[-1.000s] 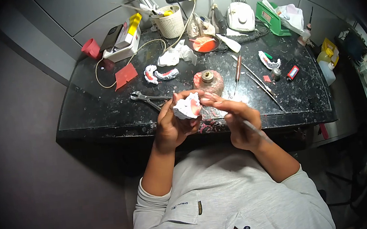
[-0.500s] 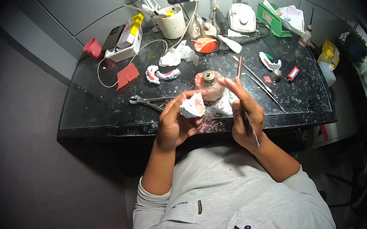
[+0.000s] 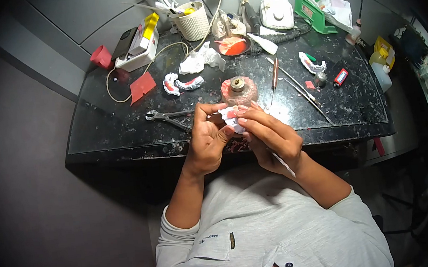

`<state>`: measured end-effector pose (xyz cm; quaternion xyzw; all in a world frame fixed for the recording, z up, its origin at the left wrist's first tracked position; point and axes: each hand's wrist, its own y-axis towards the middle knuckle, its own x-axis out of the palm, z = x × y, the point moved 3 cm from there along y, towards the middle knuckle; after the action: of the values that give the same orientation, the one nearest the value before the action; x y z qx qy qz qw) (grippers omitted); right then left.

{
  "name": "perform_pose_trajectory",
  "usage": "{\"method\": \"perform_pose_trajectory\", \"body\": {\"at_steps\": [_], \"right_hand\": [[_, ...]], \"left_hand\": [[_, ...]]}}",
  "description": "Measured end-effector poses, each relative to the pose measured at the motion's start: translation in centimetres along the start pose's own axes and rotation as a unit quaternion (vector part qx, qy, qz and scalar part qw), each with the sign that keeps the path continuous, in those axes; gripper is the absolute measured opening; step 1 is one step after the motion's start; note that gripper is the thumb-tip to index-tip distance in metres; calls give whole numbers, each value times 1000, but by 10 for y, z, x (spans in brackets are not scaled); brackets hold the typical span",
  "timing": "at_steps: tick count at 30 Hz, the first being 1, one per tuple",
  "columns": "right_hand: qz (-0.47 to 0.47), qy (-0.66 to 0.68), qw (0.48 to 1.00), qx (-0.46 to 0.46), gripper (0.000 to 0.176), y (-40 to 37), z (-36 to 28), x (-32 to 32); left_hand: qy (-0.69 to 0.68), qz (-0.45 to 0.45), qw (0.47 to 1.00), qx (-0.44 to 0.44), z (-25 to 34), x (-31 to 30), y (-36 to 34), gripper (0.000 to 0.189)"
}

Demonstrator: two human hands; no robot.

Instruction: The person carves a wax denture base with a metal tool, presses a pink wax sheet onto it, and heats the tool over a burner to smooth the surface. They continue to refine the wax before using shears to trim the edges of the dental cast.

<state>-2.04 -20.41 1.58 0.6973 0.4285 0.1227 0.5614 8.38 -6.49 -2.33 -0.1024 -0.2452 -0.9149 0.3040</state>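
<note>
My left hand is closed around a white plaster dental cast, holding it above the bench's front edge. Pink wax shows on the cast's upper face. My right hand reaches across with bent fingers, its fingertips pressed on the wax and the cast's right side, which they partly hide. A thin whitish instrument is held in that same hand and sticks out below the palm; its other end is hidden. Just beyond the fingers stands a spirit burner with a metal cap.
A brown-handled wax knife and thin metal tools lie right of the burner. Pliers are left of my hands. Farther back are more casts, a pink wax sheet, a red wax dish and a red lighter.
My right hand has come left and down from beside the burner onto the cast. The cast has turned in my left hand, bringing its pink wax into view. The whole view has shifted slightly.
</note>
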Motion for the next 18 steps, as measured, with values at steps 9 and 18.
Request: {"method": "perform_pose_trajectory", "body": {"at_steps": [9,18], "right_hand": [[-32,-7,999,-17,33,-2,1,4],[-39,1,999,-15,37,-3,1,5]], "left_hand": [[91,-18,995,35,1,0,-6,38],[128,-20,990,58,5,6,-5,36]]}}
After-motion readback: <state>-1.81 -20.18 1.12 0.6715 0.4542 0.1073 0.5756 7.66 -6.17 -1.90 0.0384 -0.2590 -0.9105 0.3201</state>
